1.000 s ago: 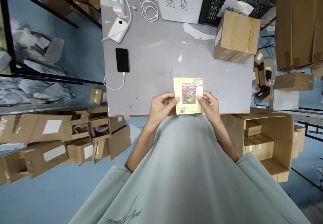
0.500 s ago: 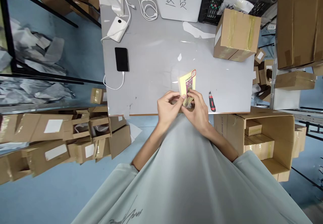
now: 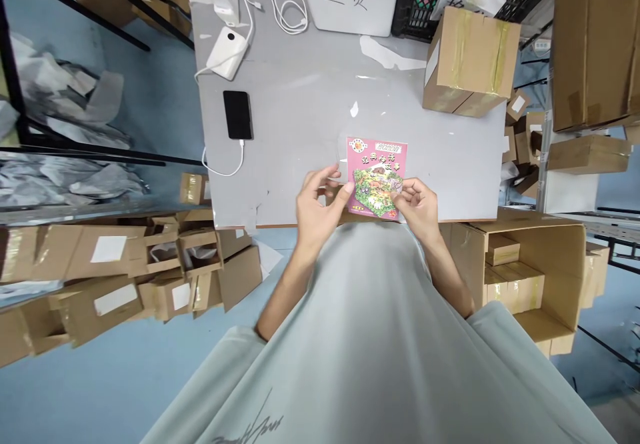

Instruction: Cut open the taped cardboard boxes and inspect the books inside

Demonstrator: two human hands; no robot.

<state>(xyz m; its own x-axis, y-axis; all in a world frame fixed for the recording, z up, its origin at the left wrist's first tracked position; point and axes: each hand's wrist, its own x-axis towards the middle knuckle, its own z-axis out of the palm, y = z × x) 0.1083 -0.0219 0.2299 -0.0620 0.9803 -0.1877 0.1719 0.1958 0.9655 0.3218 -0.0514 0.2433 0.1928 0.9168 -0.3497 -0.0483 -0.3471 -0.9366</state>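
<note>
- A wide lane of open grey table runs through the middle, between phone on the left and taped carton on the right.
- White box and black crate block the far side.
- Power bank and coiled cable obstruct the far left.
- Booklet, left hand and right hand fill the near middle.
- Bare tabletop continues right of the right hand.
</note>
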